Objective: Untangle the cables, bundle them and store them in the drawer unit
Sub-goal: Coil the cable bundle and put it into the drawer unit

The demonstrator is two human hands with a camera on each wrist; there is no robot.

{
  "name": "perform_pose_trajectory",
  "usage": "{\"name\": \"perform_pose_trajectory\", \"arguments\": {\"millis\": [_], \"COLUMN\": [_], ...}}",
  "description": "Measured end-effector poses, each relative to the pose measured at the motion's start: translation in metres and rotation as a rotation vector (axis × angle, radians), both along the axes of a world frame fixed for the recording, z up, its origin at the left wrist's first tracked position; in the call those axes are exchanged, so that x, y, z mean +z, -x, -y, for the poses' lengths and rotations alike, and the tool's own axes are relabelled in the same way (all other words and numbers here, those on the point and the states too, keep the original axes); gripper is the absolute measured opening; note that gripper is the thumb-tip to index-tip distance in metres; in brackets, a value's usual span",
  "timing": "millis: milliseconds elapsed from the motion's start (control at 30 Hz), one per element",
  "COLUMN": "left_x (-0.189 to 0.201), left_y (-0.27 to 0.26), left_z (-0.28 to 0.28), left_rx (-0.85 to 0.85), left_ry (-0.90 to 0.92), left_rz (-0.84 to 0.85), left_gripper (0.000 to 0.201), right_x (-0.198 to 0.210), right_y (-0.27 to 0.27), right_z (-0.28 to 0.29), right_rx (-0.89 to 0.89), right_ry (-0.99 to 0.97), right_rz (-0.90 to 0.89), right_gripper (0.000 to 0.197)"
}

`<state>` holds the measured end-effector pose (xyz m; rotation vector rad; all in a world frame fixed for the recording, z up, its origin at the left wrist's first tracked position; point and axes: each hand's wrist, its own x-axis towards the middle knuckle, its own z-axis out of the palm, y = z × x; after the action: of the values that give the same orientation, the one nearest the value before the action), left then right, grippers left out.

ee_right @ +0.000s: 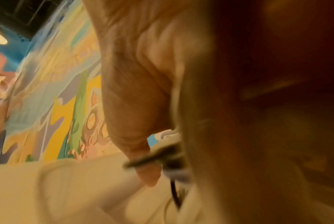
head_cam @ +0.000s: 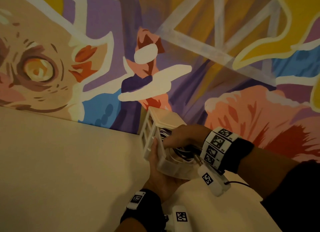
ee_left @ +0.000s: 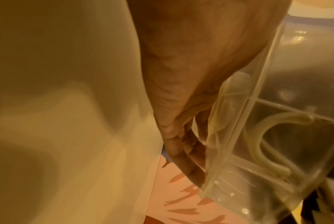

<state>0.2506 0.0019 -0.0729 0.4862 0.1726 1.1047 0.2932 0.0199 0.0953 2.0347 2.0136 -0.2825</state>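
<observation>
A small white drawer unit (head_cam: 161,121) stands on the table against the wall. Its translucent drawer (head_cam: 174,169) is pulled out towards me and holds coiled white, purple and black cables (head_cam: 181,154). My left hand (head_cam: 155,154) holds the drawer from below and from its left side. In the left wrist view its fingers (ee_left: 185,151) lie along the outer wall of the drawer (ee_left: 258,106), and a white cable loop (ee_left: 258,145) shows through the wall. My right hand (head_cam: 173,138) reaches into the drawer from above and grips the cables. A black cable (ee_right: 143,160) crosses its thumb (ee_right: 141,145).
The cream table (head_cam: 69,162) stretches left and towards me. A painted mural wall (head_cam: 190,58) rises directly behind the drawer unit. The table's near right edge (head_cam: 251,193) runs just below my right wrist.
</observation>
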Motion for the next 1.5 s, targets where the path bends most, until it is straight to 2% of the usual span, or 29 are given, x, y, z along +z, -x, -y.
{"name": "perform_pose_trajectory", "arguments": {"millis": [100,200,267,333,500,567,667,800,900,1033,1167,1233,1333,1400,1500], "left_x": [0.001,0.002,0.001,0.001,-0.001,0.001,0.004,0.002,0.003,0.006,0.005,0.006,0.006,0.006,0.006], "left_y": [0.002,0.006,0.007,0.007,0.006,0.007,0.009,0.01,0.009,0.007,0.01,0.011,0.013,0.013,0.013], "left_z": [0.001,0.0,-0.002,-0.004,-0.008,-0.005,-0.003,-0.002,0.001,-0.001,-0.002,0.0,0.0,0.0,0.003], "left_rx": [-0.007,-0.028,-0.039,-0.066,-0.048,-0.032,-0.009,-0.014,-0.027,-0.009,-0.006,-0.012,0.015,0.014,0.004], "left_ry": [-0.001,-0.005,-0.002,0.003,-0.009,0.005,0.037,0.042,0.021,0.027,0.047,0.034,0.027,0.045,0.062], "left_rz": [0.024,0.069,0.101,0.133,0.129,0.143,0.168,0.122,0.086,0.069,0.086,0.064,0.047,0.067,0.117], "left_gripper": [0.098,0.097,0.096,0.096,0.09,0.084,0.078,0.083,0.086,0.09,0.085,0.083,0.077,0.073,0.071], "right_x": [0.004,0.011,0.016,0.019,0.003,-0.004,-0.015,-0.031,-0.027,-0.023,-0.028,-0.017,0.006,0.012,0.004], "right_y": [-0.002,-0.009,-0.018,-0.025,-0.033,-0.033,-0.024,-0.015,-0.008,0.001,0.003,-0.003,-0.016,-0.029,-0.05], "right_z": [0.001,0.004,0.007,0.013,0.035,0.043,0.048,0.032,0.032,0.032,0.022,0.023,0.043,0.061,0.078], "right_rx": [-0.053,-0.08,-0.072,-0.011,0.293,0.385,0.42,0.38,0.371,0.261,0.261,0.274,0.306,0.32,0.394], "right_ry": [0.126,0.192,0.179,0.092,-0.244,-0.321,-0.352,-0.319,-0.337,-0.505,-0.603,-0.538,-0.319,-0.212,-0.304], "right_rz": [-0.144,-0.301,-0.407,-0.412,-0.26,-0.138,0.111,0.367,0.465,0.231,0.044,-0.15,-0.401,-0.458,-0.452], "right_gripper": [0.051,0.048,0.052,0.049,0.042,0.042,0.047,0.046,0.042,0.045,0.027,0.025,0.028,0.036,0.049]}}
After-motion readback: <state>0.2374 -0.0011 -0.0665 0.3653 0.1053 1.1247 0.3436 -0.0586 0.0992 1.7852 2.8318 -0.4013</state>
